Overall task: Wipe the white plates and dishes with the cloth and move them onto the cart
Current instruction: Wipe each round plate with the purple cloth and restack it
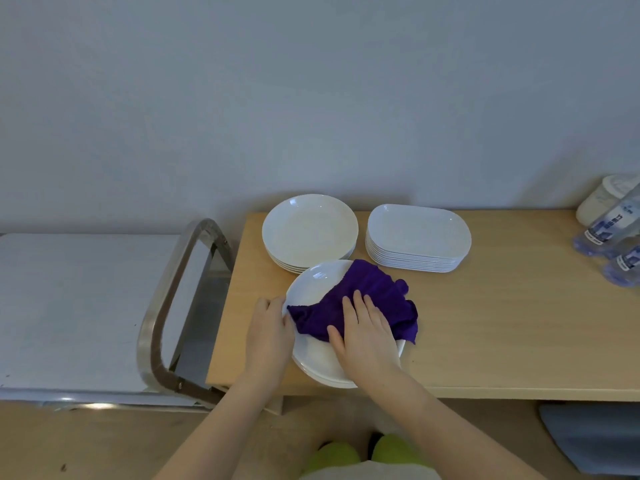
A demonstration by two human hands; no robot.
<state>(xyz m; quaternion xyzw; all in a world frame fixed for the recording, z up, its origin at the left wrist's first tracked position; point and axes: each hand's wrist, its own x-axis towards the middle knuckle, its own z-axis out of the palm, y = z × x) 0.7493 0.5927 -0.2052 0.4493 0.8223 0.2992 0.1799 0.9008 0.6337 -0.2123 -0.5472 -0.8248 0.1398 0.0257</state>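
Observation:
A small stack of round white plates point(317, 284) sits at the front edge of the wooden table point(502, 323). A purple cloth point(374, 296) lies spread over the top plate. My right hand point(367, 336) presses flat on the cloth with fingers apart. My left hand point(268, 334) grips the left rim of that plate. Behind it stands a stack of round white plates point(310, 230), and to its right a stack of oblong white dishes point(419, 235). The cart point(79, 306), white-topped with a metal handle point(166, 306), stands left of the table.
Plastic water bottles point(609, 233) and a white lidded container point(602, 197) sit at the table's far right. A grey wall runs behind. A grey mat point(595, 438) lies on the floor under the table's right side.

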